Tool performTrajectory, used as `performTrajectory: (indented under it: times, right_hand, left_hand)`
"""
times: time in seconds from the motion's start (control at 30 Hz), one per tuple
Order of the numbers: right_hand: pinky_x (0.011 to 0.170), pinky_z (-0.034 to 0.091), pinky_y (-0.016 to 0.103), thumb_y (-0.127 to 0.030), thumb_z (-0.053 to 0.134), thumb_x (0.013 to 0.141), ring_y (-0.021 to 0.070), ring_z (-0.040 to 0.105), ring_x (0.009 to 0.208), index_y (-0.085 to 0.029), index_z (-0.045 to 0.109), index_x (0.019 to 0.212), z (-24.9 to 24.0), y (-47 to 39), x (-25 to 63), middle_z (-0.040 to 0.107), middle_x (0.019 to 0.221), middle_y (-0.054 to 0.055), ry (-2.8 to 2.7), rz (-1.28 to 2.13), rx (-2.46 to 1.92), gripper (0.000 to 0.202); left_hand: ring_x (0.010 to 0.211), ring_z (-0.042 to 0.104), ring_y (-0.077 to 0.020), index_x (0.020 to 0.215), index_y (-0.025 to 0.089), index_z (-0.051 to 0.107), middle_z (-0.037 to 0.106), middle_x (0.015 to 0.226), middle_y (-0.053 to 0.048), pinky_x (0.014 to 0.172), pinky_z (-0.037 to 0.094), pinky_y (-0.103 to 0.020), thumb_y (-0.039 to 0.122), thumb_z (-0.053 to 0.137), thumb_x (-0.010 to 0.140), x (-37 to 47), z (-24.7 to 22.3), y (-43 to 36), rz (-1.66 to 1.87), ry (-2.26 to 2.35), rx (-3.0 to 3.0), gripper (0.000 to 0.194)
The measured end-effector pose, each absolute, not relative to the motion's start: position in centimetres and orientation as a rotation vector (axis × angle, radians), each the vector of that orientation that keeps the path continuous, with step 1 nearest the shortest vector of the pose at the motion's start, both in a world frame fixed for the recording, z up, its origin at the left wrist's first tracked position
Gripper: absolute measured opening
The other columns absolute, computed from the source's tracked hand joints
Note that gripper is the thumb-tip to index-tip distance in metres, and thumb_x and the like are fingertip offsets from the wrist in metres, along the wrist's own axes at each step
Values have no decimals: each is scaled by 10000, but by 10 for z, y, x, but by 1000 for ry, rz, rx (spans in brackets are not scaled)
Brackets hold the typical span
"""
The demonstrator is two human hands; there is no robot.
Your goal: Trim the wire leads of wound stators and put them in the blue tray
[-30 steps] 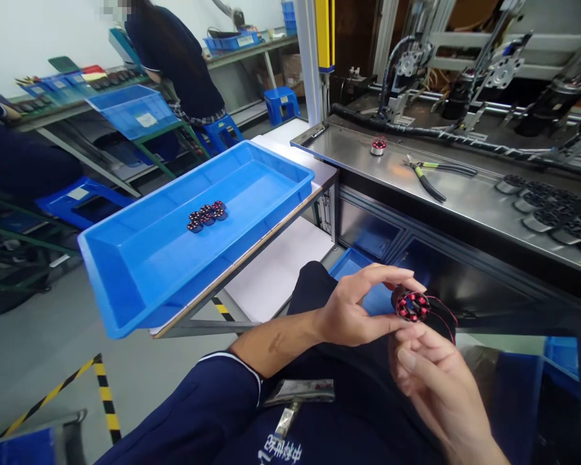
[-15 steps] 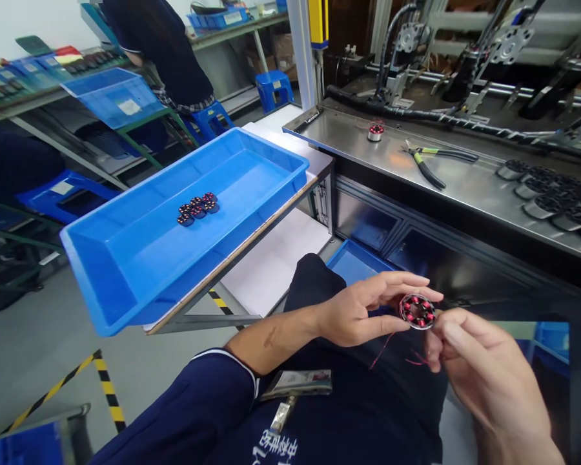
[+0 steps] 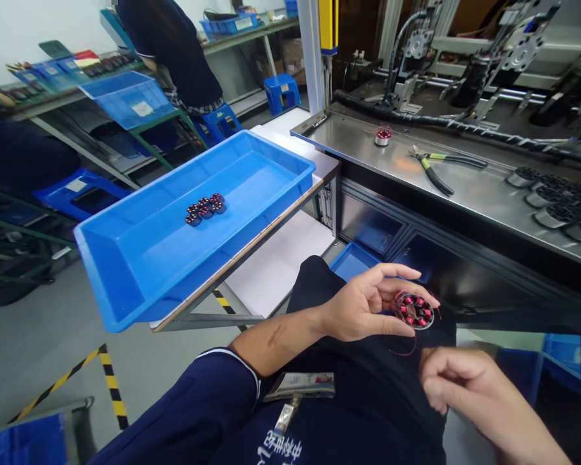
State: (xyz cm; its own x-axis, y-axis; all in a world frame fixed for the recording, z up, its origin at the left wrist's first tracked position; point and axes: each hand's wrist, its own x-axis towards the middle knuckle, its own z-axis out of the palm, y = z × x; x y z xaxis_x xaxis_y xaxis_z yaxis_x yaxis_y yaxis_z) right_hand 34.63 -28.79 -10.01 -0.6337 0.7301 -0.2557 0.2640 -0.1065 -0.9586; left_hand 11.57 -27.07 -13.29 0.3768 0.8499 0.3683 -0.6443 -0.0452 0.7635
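Observation:
My left hand (image 3: 363,303) holds a small wound motor stator (image 3: 415,311) by its rim, between thumb and fingers. Red coils sit round its open centre, and thin red wire ends hang loose from it. Below and to the right of the stator is my right hand (image 3: 458,378), apart from it, with fingers curled closed; whether anything is in them is hidden. Another red-wound stator (image 3: 383,136) stands on the metal bench (image 3: 358,139). Beside that one lie cutting pliers (image 3: 436,169) with green and black handles, jaws spread.
A large blue tray (image 3: 140,271) on the side table at left holds several wound stators (image 3: 204,208). Several dark stators (image 3: 554,200) stand on the bench at right. Behind it is machinery (image 3: 465,71). Co-workers (image 3: 174,51) sit at upper left.
My right hand has let go at the stator's edge and moved down, away from it. My left hand still holds the stator, now turned slightly. The whole view has shifted a little.

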Motion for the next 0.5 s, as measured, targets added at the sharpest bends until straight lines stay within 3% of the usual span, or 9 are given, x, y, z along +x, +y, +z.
performTrajectory:
  times: [0.1,0.23,0.5]
  right_hand:
    - [511,508,240,-421,807,813,167,615,557,-219,758,749,-85,-276,360,672,660,49,-1937,1489,-1134,218]
    - [581,532,224,-393,877,733,172,629,659,-233,687,746,-66,-272,347,648,727,27,-1821,1176,-1111,248]
    - [671,498,234,-355,685,956,141,574,735,-223,638,796,-91,-291,316,587,767,15,-1534,1250,-1017,212]
  left_hand:
    - [1182,711,-193,1241,185,544,730,1241,-146,1007,561,-339,129,805,823,114,-131,-271,1215,280,1169,496]
    - [1188,712,-217,1178,156,588,710,1290,-180,1030,566,-399,140,798,827,115,-128,-272,1142,294,1268,409]
    - [1099,730,-206,1214,152,657,711,1273,-165,990,577,-381,241,821,829,116,-122,-281,1095,355,1067,428]
